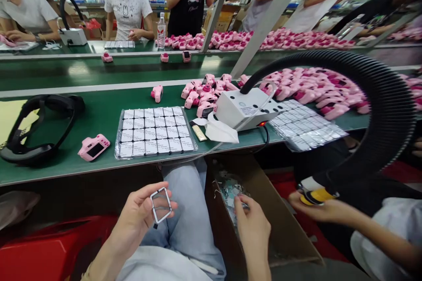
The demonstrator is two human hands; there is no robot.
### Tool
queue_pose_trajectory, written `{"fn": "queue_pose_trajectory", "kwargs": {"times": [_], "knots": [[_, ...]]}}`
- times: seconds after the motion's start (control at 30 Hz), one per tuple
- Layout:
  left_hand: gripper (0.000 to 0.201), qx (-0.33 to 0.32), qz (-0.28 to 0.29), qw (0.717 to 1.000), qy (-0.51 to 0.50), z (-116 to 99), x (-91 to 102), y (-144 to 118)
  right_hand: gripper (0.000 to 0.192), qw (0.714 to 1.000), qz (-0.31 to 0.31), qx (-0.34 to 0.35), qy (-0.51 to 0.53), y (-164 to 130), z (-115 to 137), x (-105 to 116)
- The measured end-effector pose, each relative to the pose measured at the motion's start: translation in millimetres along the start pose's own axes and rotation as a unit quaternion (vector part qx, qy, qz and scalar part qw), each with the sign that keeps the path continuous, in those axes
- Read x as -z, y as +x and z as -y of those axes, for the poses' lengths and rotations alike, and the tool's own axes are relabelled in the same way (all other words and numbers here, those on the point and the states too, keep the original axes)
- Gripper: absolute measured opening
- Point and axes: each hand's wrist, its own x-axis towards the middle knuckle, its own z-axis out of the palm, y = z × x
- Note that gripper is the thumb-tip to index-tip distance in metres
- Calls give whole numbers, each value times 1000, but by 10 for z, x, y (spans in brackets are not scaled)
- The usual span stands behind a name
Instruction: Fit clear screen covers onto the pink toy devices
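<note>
Pinching a small clear screen panel [161, 204] between thumb and fingertips, the left hand [138, 217] holds it up over the person's lap, below the green bench [99, 114].
The right hand [252, 224] reaches into a cardboard box [280, 228] of clear scraps, fingers loosely curled, gripping nothing visible. Above on the bench lie a tray of panels [153, 131], a pink toy camera [93, 147] and a white machine [245, 107]; a co-worker's hand [316, 208] is nearby, on the right.

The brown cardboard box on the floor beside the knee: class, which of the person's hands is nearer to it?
Right. The right hand reaches into the brown cardboard box, over its contents; the left hand is off to its left, holding a small clear screen panel.
</note>
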Motion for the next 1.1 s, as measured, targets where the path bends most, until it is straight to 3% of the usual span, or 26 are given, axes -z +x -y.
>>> {"fn": "queue_pose_trajectory", "kwargs": {"times": [0.07, 0.1, 0.17, 0.27, 0.37, 0.57, 0.83, 1.1], "knots": [[63, 4, 1, 1000, 5, 16, -59, 4, 42, 996, 32, 72, 51, -366, 222, -40], [62, 4, 4, 1000, 7, 24, -90, 6, 36, 983, 48, 144, 98, -570, 375, -57], [56, -1, 29, 999, 17, 38, -141, 11, 14, 930, 76, 313, 175, -931, 718, -75], [46, -16, 87, 996, 33, 45, -168, 15, 23, 878, 88, 417, 220, -1215, 1138, -63], [44, -19, 110, 992, 59, 32, -159, 5, 20, 875, 97, 419, 224, -1239, 1289, -33], [55, 13, 100, 991, 87, 26, -172, -24, 20, 873, 132, 406, 237, -1187, 1259, 18], [55, 39, 105, 992, 55, 38, -148, -41, 18, 872, 160, 395, 240, -1181, 1316, 64], [59, 55, 90, 991, 84, 13, -150, -55, 16, 868, 151, 428, 202, -1188, 1297, 52]]}}
